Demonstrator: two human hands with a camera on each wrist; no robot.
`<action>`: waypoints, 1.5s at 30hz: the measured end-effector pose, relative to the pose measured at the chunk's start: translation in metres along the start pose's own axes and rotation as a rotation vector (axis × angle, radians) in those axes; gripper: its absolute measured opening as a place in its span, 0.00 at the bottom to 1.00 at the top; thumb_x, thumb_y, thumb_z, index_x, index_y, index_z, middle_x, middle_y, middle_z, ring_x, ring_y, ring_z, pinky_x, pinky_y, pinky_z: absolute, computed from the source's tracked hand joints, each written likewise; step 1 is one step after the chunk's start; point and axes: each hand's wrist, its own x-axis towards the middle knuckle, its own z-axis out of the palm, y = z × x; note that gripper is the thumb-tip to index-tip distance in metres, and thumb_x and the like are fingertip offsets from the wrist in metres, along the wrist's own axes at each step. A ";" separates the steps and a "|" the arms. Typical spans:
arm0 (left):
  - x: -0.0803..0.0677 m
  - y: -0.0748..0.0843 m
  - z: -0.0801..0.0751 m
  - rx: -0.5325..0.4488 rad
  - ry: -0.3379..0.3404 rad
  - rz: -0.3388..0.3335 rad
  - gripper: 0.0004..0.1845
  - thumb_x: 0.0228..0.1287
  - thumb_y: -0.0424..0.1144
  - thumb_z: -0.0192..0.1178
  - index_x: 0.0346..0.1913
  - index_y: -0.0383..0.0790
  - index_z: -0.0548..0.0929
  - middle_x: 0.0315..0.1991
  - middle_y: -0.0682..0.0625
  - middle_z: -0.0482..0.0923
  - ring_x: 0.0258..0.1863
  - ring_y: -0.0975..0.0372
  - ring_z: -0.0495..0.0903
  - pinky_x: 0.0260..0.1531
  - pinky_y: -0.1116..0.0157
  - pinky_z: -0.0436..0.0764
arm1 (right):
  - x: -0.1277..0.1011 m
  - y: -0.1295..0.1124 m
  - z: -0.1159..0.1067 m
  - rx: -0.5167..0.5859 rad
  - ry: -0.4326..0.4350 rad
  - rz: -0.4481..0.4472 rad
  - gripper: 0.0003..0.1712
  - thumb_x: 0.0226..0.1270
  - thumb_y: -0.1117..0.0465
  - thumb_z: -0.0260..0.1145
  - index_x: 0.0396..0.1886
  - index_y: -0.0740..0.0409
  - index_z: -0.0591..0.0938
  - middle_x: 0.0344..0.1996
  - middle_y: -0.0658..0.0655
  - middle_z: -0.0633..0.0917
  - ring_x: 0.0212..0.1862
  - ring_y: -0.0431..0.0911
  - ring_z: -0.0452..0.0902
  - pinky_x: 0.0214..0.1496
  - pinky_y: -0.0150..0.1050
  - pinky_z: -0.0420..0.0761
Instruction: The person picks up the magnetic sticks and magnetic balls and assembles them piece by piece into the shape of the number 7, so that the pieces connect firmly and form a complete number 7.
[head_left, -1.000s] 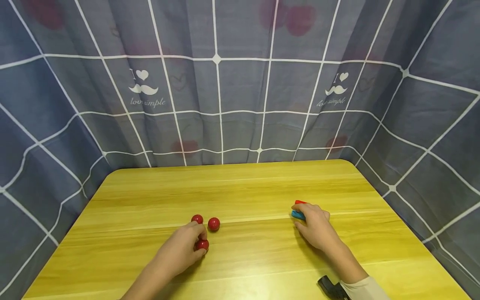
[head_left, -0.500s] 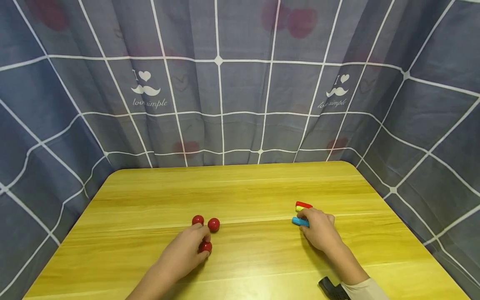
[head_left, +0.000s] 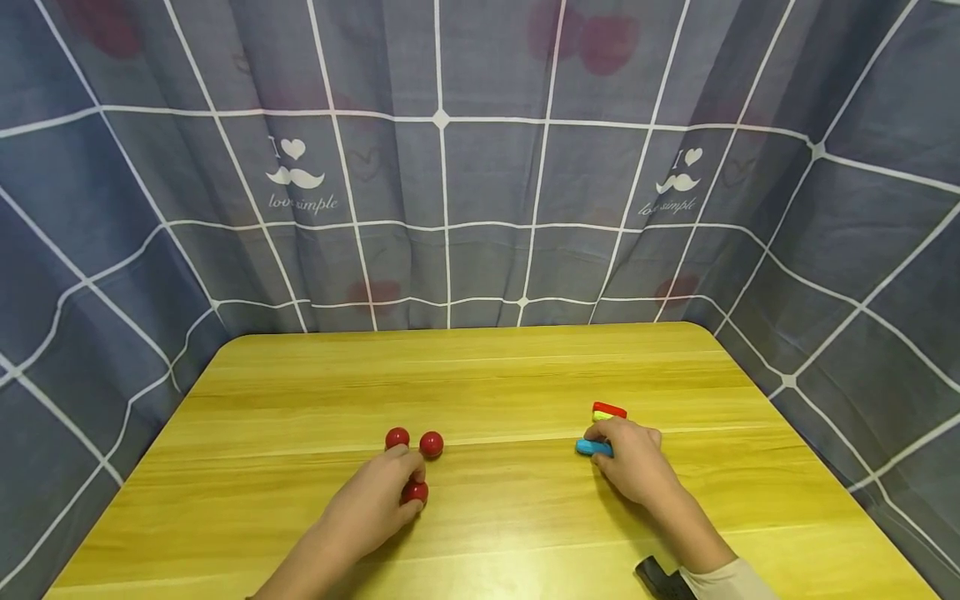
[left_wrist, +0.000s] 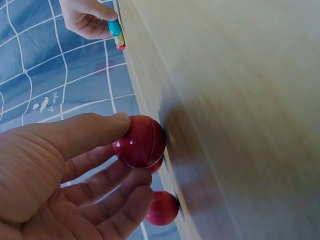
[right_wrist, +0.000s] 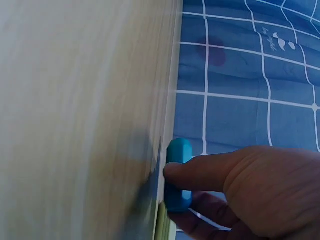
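My left hand [head_left: 372,502] pinches a glossy red ball [left_wrist: 141,142] between thumb and fingers, low over the wooden table [head_left: 495,375]. Just beyond it lie two more red balls, one on the left [head_left: 397,437] and one on the right [head_left: 431,444]. On the right side, my right hand [head_left: 636,463] grips a short blue rod with faceted sides [right_wrist: 179,150], thumb on the near side and fingers behind. Past those fingers a red rod [head_left: 610,410] and a yellow rod [head_left: 602,416] lie side by side, partly covered by the hand.
A grey curtain [head_left: 487,267] with white grid lines hangs behind the table and along both sides. Near the right wrist a black strap-like device [head_left: 663,579] shows at the lower edge, beside a light sleeve [head_left: 731,581].
My right hand has drawn the blue rod toward me, away from the red and yellow rods, opening a gap. My left hand has shifted slightly right with its ball.
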 end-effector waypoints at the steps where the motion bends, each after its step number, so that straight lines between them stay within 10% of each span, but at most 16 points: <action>1: 0.000 0.000 0.000 0.001 0.001 0.002 0.13 0.44 0.34 0.70 0.29 0.44 0.74 0.27 0.56 0.67 0.24 0.67 0.66 0.24 0.72 0.69 | 0.000 -0.001 0.000 -0.002 0.008 -0.009 0.12 0.48 0.63 0.72 0.33 0.45 0.82 0.32 0.42 0.82 0.37 0.42 0.76 0.36 0.46 0.58; 21: 0.000 0.002 0.002 0.000 -0.014 -0.001 0.13 0.44 0.34 0.71 0.30 0.44 0.75 0.27 0.58 0.68 0.25 0.67 0.67 0.25 0.71 0.71 | -0.008 -0.035 0.007 -0.022 0.074 -0.204 0.13 0.46 0.63 0.73 0.32 0.43 0.82 0.31 0.38 0.79 0.38 0.36 0.71 0.41 0.42 0.54; 45: 0.001 0.004 0.001 0.012 -0.036 -0.012 0.11 0.45 0.37 0.71 0.28 0.45 0.76 0.25 0.58 0.68 0.23 0.67 0.66 0.24 0.71 0.70 | -0.015 -0.072 0.013 0.046 0.031 -0.419 0.06 0.54 0.62 0.68 0.32 0.48 0.82 0.29 0.42 0.76 0.33 0.36 0.67 0.37 0.31 0.73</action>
